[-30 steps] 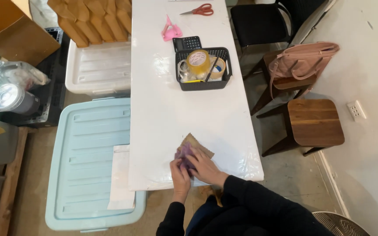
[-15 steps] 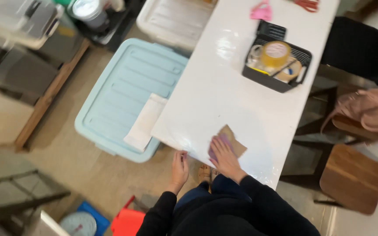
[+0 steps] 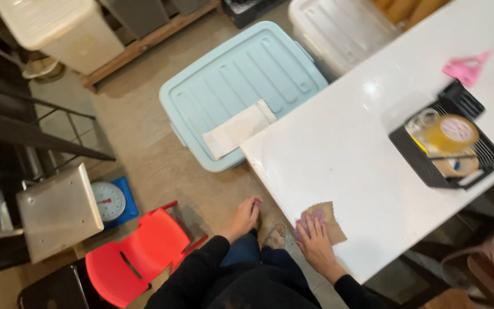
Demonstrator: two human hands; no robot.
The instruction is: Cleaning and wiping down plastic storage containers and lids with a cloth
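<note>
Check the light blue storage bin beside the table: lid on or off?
On. The ribbed lid covers the light blue bin fully, and a pale flat packet lies on top of it.

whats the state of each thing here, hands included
right hand: open, flat on the brown piece
brown piece: lying flat at the table's near edge
left hand: off the table, holding nothing
light blue bin: lid on, paper sheet on top
black basket: upright, holding tape rolls
red chair: upright, unoccupied
white table: glossy
</note>
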